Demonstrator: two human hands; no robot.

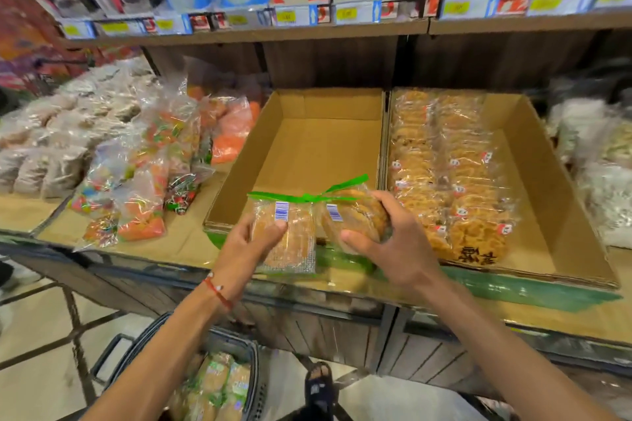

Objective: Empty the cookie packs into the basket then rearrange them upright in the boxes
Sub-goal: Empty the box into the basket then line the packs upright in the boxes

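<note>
My left hand (251, 243) grips a clear cookie pack (290, 243) with a green top strip and a barcode sticker, held upright over the front edge of the empty cardboard box (318, 147). Right beside it, my right hand (383, 236) holds a second cookie pack (355, 215) of round cookies, tilted. The two packs touch at their green tops. The right box (533, 181) holds rows of cookie packs (444, 174) with red labels. A dark basket (239, 383) on the floor below my left arm contains several cookie packs with green labels.
Bags of coloured candy (147, 181) and pale snack bags (51, 140) lie on the shelf to the left. White snack bags (602, 181) sit at the right. An upper shelf (307, 27) with price tags hangs overhead. My sandalled foot (319, 386) stands beside the basket.
</note>
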